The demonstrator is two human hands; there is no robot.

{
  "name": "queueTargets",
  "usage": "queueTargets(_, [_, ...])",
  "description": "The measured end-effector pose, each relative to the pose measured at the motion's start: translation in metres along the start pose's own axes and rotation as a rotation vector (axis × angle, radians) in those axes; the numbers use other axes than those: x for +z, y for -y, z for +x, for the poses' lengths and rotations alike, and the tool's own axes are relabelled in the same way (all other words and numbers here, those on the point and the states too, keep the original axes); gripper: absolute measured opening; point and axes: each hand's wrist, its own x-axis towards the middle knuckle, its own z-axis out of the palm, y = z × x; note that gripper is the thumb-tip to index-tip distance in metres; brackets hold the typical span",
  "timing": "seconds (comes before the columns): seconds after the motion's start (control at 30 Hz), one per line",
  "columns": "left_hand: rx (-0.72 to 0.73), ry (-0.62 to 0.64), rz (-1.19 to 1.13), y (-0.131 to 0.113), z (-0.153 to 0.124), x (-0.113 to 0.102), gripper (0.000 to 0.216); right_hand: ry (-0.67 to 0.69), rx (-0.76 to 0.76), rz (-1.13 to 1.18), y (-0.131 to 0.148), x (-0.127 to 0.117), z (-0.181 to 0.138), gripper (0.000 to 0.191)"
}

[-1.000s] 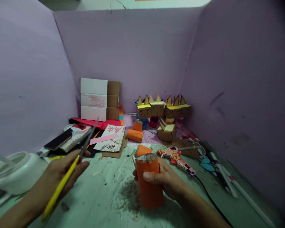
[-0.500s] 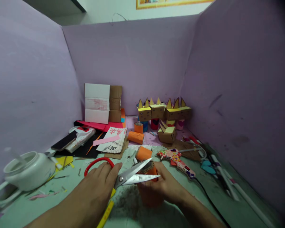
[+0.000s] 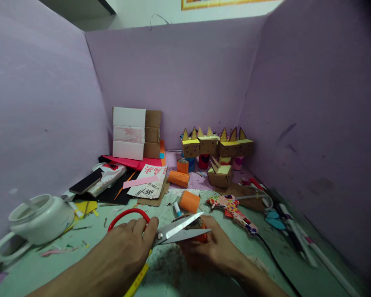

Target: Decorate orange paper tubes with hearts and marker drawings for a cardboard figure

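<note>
My left hand (image 3: 131, 245) is closed around the scissors (image 3: 181, 224), with a red handle loop showing above the knuckles. The blades stand parted and point right, crossing in front of an orange tube's open end. My right hand (image 3: 218, 247) grips this orange tube (image 3: 203, 236), whose inside looks dark. Blades and fingers hide much of the tube, and whether a blade touches it I cannot tell. A yellow strip with red marks (image 3: 137, 281) hangs below my left hand. Just beyond the blades lie an orange roll (image 3: 189, 201) and a white-and-blue marker (image 3: 177, 209).
Two more orange tubes (image 3: 178, 178) sit farther back. Cardboard animal heads (image 3: 208, 146) with pointed ears stand behind, one loose head (image 3: 220, 176) in front. At right are a patterned glue gun (image 3: 235, 212) with a cord and several pens (image 3: 293, 235). A white pot (image 3: 40, 220) stands left.
The view has shifted slightly. The right hand and tube sit a little lower against the blades, and more of the marker shows. Both hands keep their holds.
</note>
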Motion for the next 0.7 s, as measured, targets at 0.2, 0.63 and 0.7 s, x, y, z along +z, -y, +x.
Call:
queueTargets(0.2, [0.044, -0.105, -0.023, 0.000, -0.004, 0.003, 0.060, 0.013, 0.001, 0.018, -0.004, -0.002, 0.001, 0.017])
queueTargets(0.63, [-0.288, 0.037, -0.237, 0.047, 0.027, 0.004, 0.033, -0.030, 0.009, 0.071, 0.002, -0.020, 0.006, 0.046])
queueTargets(0.7, [-0.448, 0.099, -0.158, 0.063, 0.034, 0.010, 0.032, -0.054, 0.019, 0.112, 0.003, -0.023, 0.007, 0.050])
